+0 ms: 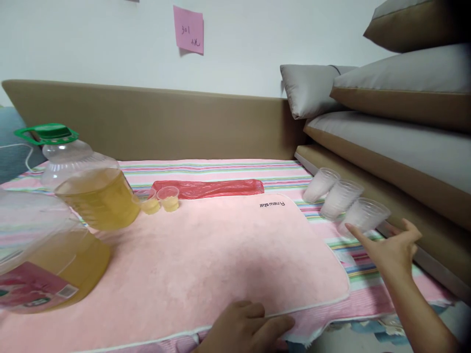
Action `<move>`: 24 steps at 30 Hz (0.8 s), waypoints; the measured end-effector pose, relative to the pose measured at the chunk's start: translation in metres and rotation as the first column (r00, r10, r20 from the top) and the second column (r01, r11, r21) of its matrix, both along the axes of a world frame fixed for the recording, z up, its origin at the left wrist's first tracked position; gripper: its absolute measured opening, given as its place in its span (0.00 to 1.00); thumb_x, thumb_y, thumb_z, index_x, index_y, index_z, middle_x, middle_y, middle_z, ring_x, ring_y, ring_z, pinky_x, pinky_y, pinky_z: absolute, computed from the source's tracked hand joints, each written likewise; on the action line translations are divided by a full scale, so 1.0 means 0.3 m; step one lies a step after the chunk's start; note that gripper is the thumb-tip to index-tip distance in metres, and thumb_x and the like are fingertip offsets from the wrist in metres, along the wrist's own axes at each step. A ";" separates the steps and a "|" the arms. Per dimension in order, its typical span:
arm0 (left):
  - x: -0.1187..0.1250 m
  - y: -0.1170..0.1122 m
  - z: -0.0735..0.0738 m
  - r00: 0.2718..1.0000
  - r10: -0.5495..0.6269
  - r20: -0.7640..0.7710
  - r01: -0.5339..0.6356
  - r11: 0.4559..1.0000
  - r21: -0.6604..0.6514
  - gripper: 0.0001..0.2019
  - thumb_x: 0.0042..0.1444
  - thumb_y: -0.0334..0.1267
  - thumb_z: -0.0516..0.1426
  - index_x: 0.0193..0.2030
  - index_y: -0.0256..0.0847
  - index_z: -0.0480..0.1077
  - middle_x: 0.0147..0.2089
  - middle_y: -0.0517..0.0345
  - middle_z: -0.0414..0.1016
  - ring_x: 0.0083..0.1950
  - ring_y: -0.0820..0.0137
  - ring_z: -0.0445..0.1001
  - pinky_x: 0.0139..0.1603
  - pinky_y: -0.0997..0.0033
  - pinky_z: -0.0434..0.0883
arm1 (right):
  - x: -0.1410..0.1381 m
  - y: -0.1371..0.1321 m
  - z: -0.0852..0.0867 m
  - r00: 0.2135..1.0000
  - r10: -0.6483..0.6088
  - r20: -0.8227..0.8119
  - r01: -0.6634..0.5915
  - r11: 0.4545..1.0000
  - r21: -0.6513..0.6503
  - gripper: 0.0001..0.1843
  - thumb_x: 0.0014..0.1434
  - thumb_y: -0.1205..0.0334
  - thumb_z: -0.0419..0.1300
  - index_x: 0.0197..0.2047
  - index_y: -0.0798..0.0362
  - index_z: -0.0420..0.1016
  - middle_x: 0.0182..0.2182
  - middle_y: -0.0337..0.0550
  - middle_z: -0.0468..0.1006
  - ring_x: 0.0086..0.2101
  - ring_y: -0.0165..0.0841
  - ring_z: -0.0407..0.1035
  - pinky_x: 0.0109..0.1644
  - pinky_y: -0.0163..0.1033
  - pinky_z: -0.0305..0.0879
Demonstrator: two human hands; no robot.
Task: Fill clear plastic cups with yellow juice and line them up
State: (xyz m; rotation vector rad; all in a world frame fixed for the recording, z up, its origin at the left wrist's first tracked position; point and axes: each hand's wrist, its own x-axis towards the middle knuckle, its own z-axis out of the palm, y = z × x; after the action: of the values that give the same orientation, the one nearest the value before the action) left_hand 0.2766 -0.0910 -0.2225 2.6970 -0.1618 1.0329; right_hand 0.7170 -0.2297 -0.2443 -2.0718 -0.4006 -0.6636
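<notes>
Spread wide, the right hand at four o'clock sits beside clear cups at three; the left hand, loosely open at six, adjoins a mat lettered "A new star" on striped cloth. At eleven, a wall note reads "301."

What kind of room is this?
Maybe a living room or bedroom in a home: big grey-and-brown cushions are piled up, a long padded-looking brown board stands by the wall, and a stripy pink cloth lies below.

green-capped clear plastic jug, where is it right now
In the head view, the green-capped clear plastic jug stands at left, behind another jug of yellow liquid and left of two small clear cups.
</notes>
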 end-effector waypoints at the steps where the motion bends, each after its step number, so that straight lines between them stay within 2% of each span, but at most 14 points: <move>1: -0.001 -0.001 -0.002 1.000 0.001 -0.010 -0.001 1.000 0.009 0.18 0.81 0.46 0.42 0.59 0.39 0.66 0.24 0.66 0.75 0.23 0.70 0.70 0.24 0.68 0.60 | 0.004 0.000 -0.002 0.999 0.018 -0.042 -0.017 1.000 0.021 0.69 0.24 0.26 0.82 0.62 0.47 0.57 0.48 0.74 0.75 0.56 0.72 0.69 0.53 0.72 0.62; 3: -0.004 -0.002 -0.006 0.999 0.007 -0.051 -0.005 0.999 0.043 0.21 0.80 0.53 0.42 0.60 0.39 0.65 0.25 0.65 0.76 0.24 0.69 0.71 0.24 0.67 0.61 | 0.002 0.005 0.005 0.991 0.049 -0.127 -0.040 0.996 0.076 0.66 0.22 0.34 0.84 0.58 0.44 0.55 0.44 0.67 0.77 0.53 0.70 0.72 0.52 0.70 0.63; 5: -0.008 -0.004 -0.010 0.996 0.020 -0.090 -0.013 0.996 0.085 0.24 0.78 0.57 0.44 0.61 0.40 0.64 0.26 0.65 0.77 0.24 0.68 0.71 0.24 0.67 0.61 | -0.011 0.012 0.018 0.975 0.072 -0.211 -0.049 0.993 0.109 0.67 0.20 0.38 0.84 0.58 0.44 0.54 0.45 0.63 0.77 0.51 0.67 0.73 0.52 0.68 0.65; 8: -0.009 -0.006 -0.012 0.992 0.015 -0.123 -0.002 0.995 0.102 0.24 0.77 0.59 0.47 0.61 0.39 0.62 0.27 0.65 0.76 0.24 0.68 0.71 0.23 0.67 0.60 | -0.044 0.022 0.037 0.959 0.088 -0.268 -0.066 0.994 0.090 0.70 0.19 0.36 0.80 0.62 0.46 0.54 0.50 0.59 0.75 0.54 0.64 0.72 0.56 0.65 0.66; 13: -0.005 -0.013 0.002 0.995 0.017 -0.102 -0.008 0.996 0.090 0.24 0.78 0.58 0.41 0.59 0.39 0.64 0.27 0.64 0.76 0.25 0.68 0.71 0.24 0.66 0.60 | -0.089 0.033 0.064 0.953 0.098 -0.288 -0.071 0.992 0.102 0.69 0.23 0.34 0.77 0.65 0.49 0.54 0.51 0.58 0.75 0.53 0.60 0.73 0.57 0.60 0.66; 17: -0.006 -0.018 0.010 0.997 0.018 -0.069 -0.012 0.996 0.083 0.26 0.78 0.55 0.37 0.57 0.40 0.66 0.27 0.64 0.75 0.26 0.68 0.71 0.24 0.66 0.63 | -0.102 0.044 0.074 0.954 0.095 -0.285 -0.051 0.986 0.157 0.61 0.28 0.43 0.80 0.62 0.47 0.56 0.52 0.59 0.76 0.48 0.57 0.75 0.52 0.57 0.67; 20: -0.005 -0.018 0.001 0.996 0.011 -0.085 -0.004 0.997 0.082 0.24 0.78 0.56 0.39 0.57 0.40 0.66 0.26 0.64 0.74 0.26 0.67 0.70 0.24 0.65 0.63 | -0.097 0.050 0.077 0.955 0.091 -0.283 -0.044 0.985 0.167 0.57 0.30 0.52 0.83 0.58 0.45 0.56 0.51 0.59 0.77 0.47 0.55 0.76 0.50 0.56 0.68; 24: -0.002 -0.016 -0.012 0.997 -0.007 -0.080 0.013 0.997 0.075 0.23 0.78 0.56 0.42 0.56 0.39 0.66 0.26 0.64 0.75 0.25 0.68 0.69 0.23 0.65 0.61 | -0.080 0.051 0.085 0.950 0.094 -0.299 -0.037 0.981 0.190 0.57 0.27 0.61 0.86 0.53 0.44 0.55 0.47 0.57 0.78 0.47 0.54 0.77 0.47 0.56 0.68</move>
State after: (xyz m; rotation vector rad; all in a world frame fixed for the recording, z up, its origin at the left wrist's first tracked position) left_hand 0.2761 -0.0958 -0.2262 2.7967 -0.2038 0.9324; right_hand 0.6929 -0.2143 -0.2187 -1.9361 -0.2195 -0.3161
